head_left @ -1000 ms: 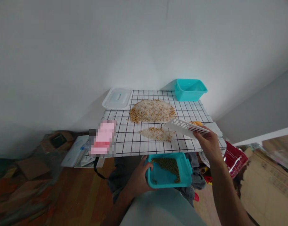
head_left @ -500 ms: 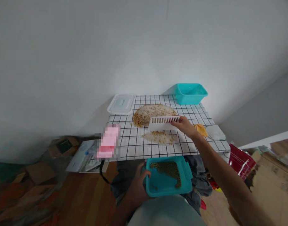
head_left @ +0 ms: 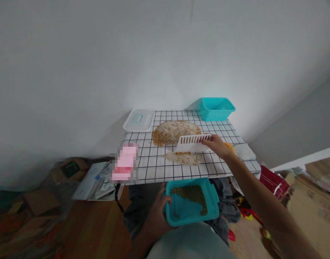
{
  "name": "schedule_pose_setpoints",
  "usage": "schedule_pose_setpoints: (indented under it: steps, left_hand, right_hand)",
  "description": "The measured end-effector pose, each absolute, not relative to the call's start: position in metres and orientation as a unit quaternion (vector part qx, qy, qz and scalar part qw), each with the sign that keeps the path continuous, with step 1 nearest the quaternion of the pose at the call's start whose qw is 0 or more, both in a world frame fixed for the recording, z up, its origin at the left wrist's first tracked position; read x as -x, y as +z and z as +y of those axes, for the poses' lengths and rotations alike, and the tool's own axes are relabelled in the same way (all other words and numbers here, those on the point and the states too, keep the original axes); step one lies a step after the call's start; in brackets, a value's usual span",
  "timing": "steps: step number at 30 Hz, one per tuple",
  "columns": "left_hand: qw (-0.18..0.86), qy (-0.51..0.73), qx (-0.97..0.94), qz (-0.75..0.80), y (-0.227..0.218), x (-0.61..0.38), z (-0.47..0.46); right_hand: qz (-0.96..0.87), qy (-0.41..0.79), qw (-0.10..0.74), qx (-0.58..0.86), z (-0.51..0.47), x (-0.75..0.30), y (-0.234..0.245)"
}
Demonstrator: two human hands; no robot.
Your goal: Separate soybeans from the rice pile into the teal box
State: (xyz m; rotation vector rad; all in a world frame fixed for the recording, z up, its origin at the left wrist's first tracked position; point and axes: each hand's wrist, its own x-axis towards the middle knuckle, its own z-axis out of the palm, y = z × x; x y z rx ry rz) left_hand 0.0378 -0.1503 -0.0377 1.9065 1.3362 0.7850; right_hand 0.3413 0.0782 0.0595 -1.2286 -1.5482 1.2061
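My right hand (head_left: 214, 144) grips the right end of a white slotted plastic panel (head_left: 191, 145), held tilted low over the tabletop. Behind the panel lies a large mound of rice-like white grains mixed with yellow kernels (head_left: 170, 130). A thinner strip of the same mix (head_left: 185, 160) lies in front of it. Below the table edge, my left hand (head_left: 160, 208) is closed around the left rim of a teal bin (head_left: 181, 220), which rests by my lap. Small greenish beans (head_left: 192, 194) cover part of the bin's floor.
A grid-patterned cloth covers the table (head_left: 151, 169). At the back stand a clear lid (head_left: 139, 120), left, and a second teal bin (head_left: 216, 109), right. A blurred pink item (head_left: 125, 162) lies at the left edge. An orange cloth (head_left: 229, 146) and white wipe (head_left: 244, 151) lie right.
My right hand has shifted the white slotted panel slightly to the right. The left hand stays on the bin; the whole view has moved a little.
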Motion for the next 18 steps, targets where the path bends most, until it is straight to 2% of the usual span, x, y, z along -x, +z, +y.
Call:
schedule_pose_setpoints:
  steps: [18]
  left_hand:
    - [0.345,0.293,-0.732,0.509,-0.037,-0.052,-0.137]
  right_hand:
    - [-0.613,0.403,0.422,0.533,0.022,-0.363,0.074]
